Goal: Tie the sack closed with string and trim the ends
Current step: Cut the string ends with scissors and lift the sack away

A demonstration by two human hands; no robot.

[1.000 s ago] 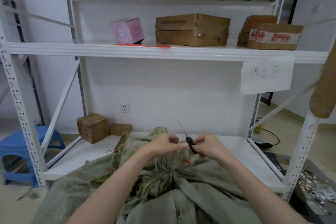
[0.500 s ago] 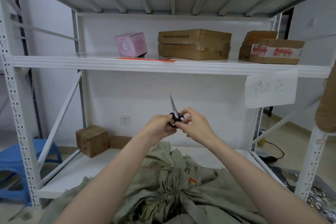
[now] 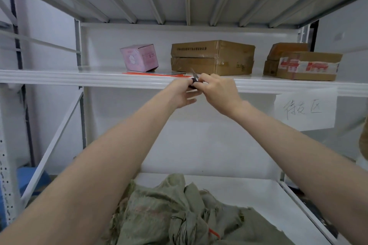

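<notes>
Small scissors [image 3: 194,80] with black handles and a short blade pointing up are held at the front edge of the middle shelf [image 3: 79,77]. My right hand [image 3: 219,90] grips the handles from the right. My left hand [image 3: 180,93] holds them from the left, its lower fingers looser. The grey-green sack [image 3: 159,211] lies on the bottom shelf, its neck bunched and bound, with a short orange string end [image 3: 214,232] sticking out. Orange string [image 3: 155,74] lies along the middle shelf just left of the scissors.
On the middle shelf stand a pink box [image 3: 139,57], stacked flat cardboard boxes [image 3: 213,57] and taped cartons [image 3: 304,65]. A handwritten paper sign [image 3: 304,110] hangs from the shelf edge at the right. A blue stool [image 3: 29,181] sits behind the rack's left post.
Both hands rose with the scissors from the sack's neck up to the middle shelf's edge. My view tilted upward, so the sack now sits at the bottom of the frame.
</notes>
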